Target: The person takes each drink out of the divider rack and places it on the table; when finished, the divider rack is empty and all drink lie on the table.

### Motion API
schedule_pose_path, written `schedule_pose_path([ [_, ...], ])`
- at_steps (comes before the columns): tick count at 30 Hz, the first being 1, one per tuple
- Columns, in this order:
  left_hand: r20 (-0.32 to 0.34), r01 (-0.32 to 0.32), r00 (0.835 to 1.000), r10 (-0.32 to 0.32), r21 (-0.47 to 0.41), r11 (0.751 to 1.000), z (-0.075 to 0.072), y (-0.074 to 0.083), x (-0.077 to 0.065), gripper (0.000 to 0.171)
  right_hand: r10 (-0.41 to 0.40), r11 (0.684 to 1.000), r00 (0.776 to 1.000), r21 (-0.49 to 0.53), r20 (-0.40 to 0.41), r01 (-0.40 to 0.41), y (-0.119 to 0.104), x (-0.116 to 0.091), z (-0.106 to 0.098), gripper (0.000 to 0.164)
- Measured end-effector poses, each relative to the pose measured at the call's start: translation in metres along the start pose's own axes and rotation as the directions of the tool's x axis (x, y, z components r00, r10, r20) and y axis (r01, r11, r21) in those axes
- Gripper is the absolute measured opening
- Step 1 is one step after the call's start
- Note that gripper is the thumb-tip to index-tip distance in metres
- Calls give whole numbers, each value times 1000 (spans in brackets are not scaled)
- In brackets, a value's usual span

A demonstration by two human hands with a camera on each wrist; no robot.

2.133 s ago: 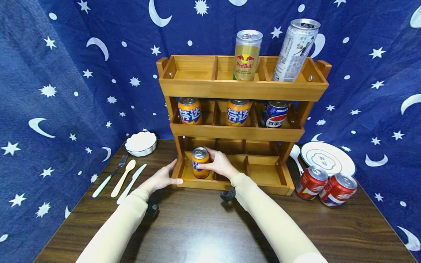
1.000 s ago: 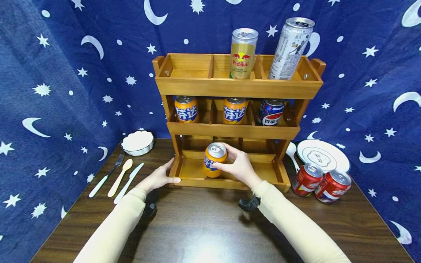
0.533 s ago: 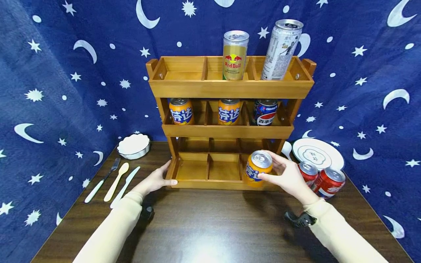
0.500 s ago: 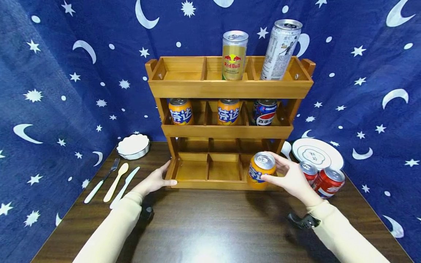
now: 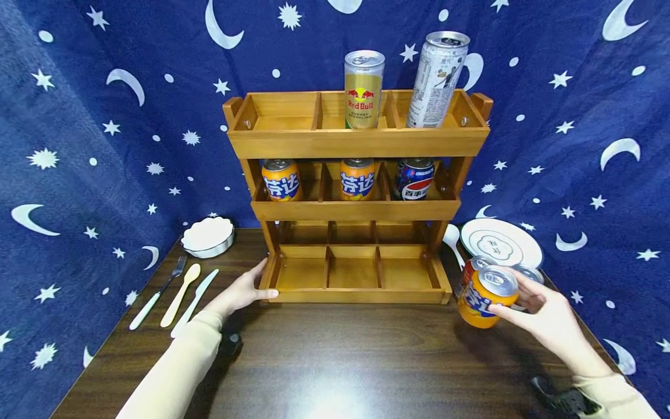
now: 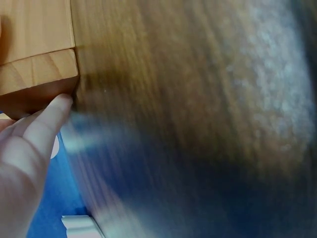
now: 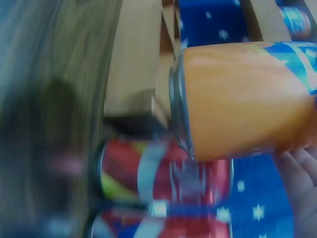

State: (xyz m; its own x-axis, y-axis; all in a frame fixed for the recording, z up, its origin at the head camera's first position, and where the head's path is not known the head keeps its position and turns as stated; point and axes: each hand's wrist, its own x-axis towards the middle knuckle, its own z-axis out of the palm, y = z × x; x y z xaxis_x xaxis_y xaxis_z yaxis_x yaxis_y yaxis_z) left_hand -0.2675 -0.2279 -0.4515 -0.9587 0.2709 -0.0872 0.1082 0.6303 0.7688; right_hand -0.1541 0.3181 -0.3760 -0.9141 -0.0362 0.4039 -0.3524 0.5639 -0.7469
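Note:
An orange soda can (image 5: 488, 297) with a blue and white label is held by my right hand (image 5: 546, 317), thumb in front and fingers behind. It hangs tilted above the table, right of the wooden rack (image 5: 356, 297). In the right wrist view the orange can (image 7: 237, 99) lies across the picture, its rim close to the rack's corner. Two red soda cans (image 7: 168, 171) stand behind it, partly hidden in the head view. My left hand (image 5: 243, 291) rests on the rack's lower left corner, thumb along the front and straight fingers (image 6: 47, 121) against the side.
On the middle shelf stand two orange cans (image 5: 357, 179) and a Pepsi can (image 5: 415, 179). Up top are a Red Bull can (image 5: 363, 90) and a tall white can (image 5: 437, 80). Cutlery (image 5: 180, 295) and a white dish (image 5: 208, 235) lie left; a plate (image 5: 528, 247) and white spoon (image 5: 452, 235) right.
My right hand has lifted the orange can out of the bottom shelf's left compartment and carried it rightward, past the rack's right end. My left hand has stayed at the rack's corner.

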Motion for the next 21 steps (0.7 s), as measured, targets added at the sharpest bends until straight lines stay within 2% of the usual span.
schedule_pose_path([
  [6,1,-14,1000,14,9,1000,1,-1,-4,97,45,997,996,-52,-81,-50,16,-19,-40,64],
  [11,-7,-35,999,35,-10,999,0,-1,-5,97,86,995,988,-30,-127,-91,42,-31,-68,64],
  [16,-14,-36,999,36,-2,999,-2,-2,-5,97,215,976,958,1,-192,-219,69,-35,-84,66],
  [18,-11,-34,999,34,3,999,-2,-1,-5,98,270,959,939,-25,-216,-281,79,-36,-88,70],
  [21,-8,-29,1000,29,-7,1000,-1,-1,-4,98,303,941,930,-87,-209,-326,93,-35,-92,73],
])
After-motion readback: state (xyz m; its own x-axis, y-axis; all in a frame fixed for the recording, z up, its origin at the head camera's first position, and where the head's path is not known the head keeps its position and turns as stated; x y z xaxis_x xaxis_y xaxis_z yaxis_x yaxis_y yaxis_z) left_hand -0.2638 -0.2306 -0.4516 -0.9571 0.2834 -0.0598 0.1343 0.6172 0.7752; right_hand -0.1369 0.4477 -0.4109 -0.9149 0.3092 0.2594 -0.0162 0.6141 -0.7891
